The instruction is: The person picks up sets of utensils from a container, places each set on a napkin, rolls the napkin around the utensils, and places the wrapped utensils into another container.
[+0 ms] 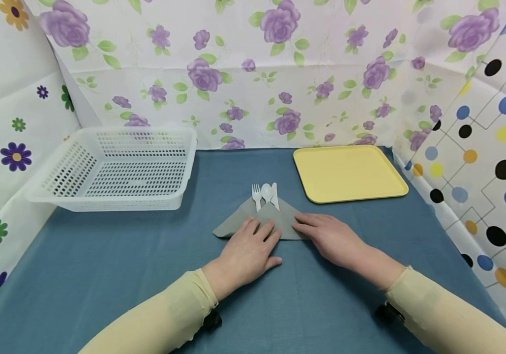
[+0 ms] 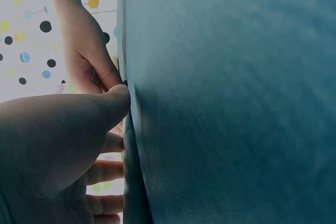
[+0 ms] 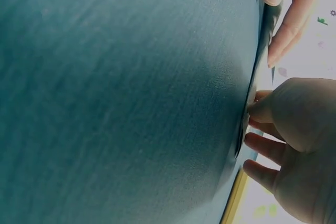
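Observation:
A grey cloth napkin (image 1: 235,224), folded to a broad triangle, lies on the table. Out of its upper edge stick the heads of a white fork (image 1: 256,192), a white spoon (image 1: 267,191) and a white knife (image 1: 275,194); a napkin flap covers their handles. Palm down, my left hand (image 1: 247,253) rests its extended fingers on the napkin's lower left part, thumb on the table edge of the cloth. At the right corner, my right hand (image 1: 334,239) pinches the napkin between thumb (image 3: 261,109) and forefinger.
A white perforated plastic basket (image 1: 173,201) stands at the back left. At the back right lies a yellow tray (image 1: 350,172). Blue cloth (image 1: 146,275) covers the table, and patterned sheets (image 1: 235,98) enclose the back and both sides.

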Available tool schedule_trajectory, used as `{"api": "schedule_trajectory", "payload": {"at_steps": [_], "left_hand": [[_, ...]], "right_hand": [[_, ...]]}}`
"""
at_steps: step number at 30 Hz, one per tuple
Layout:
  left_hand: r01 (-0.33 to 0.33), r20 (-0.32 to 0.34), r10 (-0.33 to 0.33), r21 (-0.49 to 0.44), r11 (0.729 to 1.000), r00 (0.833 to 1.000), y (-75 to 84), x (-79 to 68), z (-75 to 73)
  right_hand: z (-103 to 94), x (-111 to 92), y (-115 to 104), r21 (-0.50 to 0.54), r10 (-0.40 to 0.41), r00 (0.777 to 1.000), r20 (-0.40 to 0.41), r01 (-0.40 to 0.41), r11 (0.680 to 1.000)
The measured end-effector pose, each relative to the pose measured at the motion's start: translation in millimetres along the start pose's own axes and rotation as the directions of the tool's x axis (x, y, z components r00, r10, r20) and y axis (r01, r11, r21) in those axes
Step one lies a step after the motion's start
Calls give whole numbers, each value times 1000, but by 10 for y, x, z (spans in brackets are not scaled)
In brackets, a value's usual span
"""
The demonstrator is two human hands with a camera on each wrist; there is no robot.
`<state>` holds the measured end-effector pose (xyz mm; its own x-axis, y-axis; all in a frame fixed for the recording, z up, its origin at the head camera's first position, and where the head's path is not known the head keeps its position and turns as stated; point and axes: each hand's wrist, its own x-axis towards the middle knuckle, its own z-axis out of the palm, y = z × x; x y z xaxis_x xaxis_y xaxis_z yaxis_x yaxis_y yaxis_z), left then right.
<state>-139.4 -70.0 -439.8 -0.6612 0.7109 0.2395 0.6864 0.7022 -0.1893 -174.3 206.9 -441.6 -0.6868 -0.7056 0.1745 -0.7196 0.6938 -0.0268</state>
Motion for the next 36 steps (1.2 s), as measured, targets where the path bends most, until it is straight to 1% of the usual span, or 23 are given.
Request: {"api": "schedule_trajectory", "payload": {"at_steps": [10, 12, 16, 20, 24, 28, 32, 36], "left_hand": [[-5, -3, 5, 9, 1000, 1000, 3, 7, -3], [-6, -6, 6, 4, 1000, 1000, 1, 8, -3], [-3, -7, 3, -9, 1000, 1000, -5, 9, -9], [-2, -12, 2, -17, 1000, 1000, -7, 8, -9], [-3, -24, 2, -13, 1000, 1000, -7, 5, -1], [-4, -32, 4, -4, 1000, 999, -5, 3, 4], [-7, -32, 7, 7, 1000, 999, -4, 5, 0], [-9, -28, 9, 7, 1000, 1000, -6, 12, -10]], "right_hand": [[-20, -46, -26, -45, 38, 999, -18, -39, 998], [-29, -55, -37, -41, 47, 999, -25, -48, 998], [-41, -32, -58, 3, 86, 995, -55, -86, 996], [-52, 42, -86, 67, 165, 982, -95, -159, 985], [-47, 127, -116, 101, 257, 962, -94, -248, 964], [-26, 182, -123, 99, 313, 946, -79, -305, 947], [-6, 216, -114, 85, 345, 937, -63, -339, 937], [-8, 241, -106, 60, 386, 922, -37, -383, 922]]}}
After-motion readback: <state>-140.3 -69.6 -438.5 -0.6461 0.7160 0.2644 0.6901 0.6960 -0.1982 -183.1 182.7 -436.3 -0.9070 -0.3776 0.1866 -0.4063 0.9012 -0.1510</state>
